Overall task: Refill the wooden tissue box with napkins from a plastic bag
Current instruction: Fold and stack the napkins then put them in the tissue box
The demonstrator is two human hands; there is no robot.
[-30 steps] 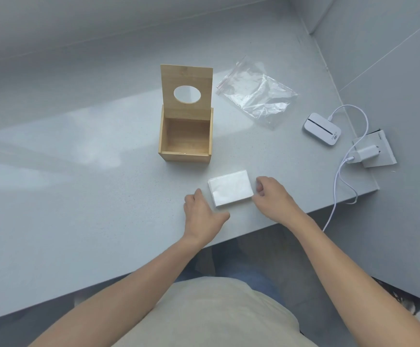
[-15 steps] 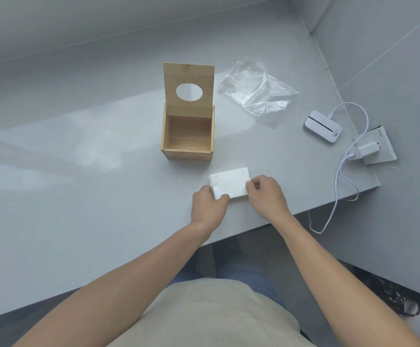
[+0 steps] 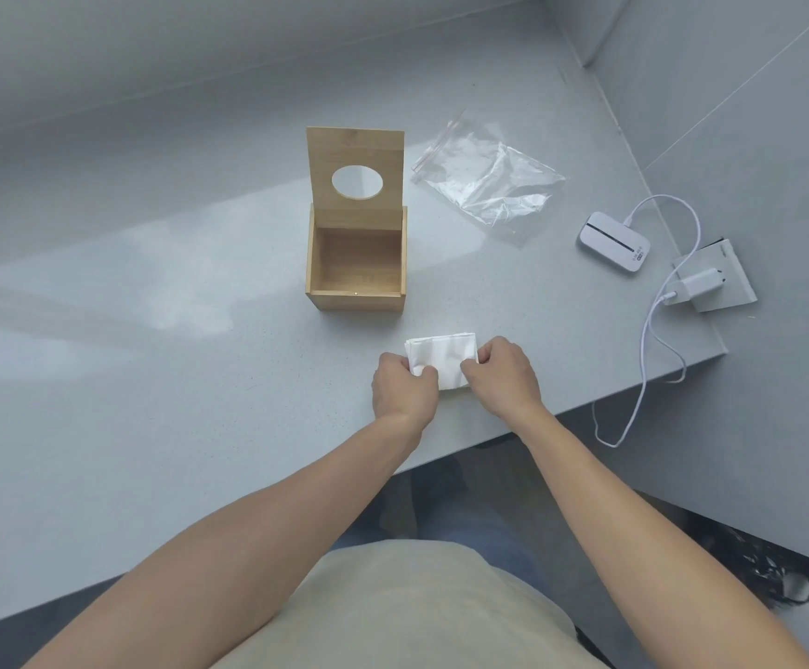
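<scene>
Your left hand (image 3: 402, 388) and right hand (image 3: 503, 374) both pinch the napkins (image 3: 443, 357) before the open, empty wooden tissue box (image 3: 356, 263).

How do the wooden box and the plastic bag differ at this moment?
The wooden box is rigid and opaque, standing with its lid hinged upright; the plastic bag is clear, crumpled and lying flat. The box sits straight beyond the hands, while the bag lies to its right, at an angle. Both look empty and rest untouched on the grey counter.
</scene>
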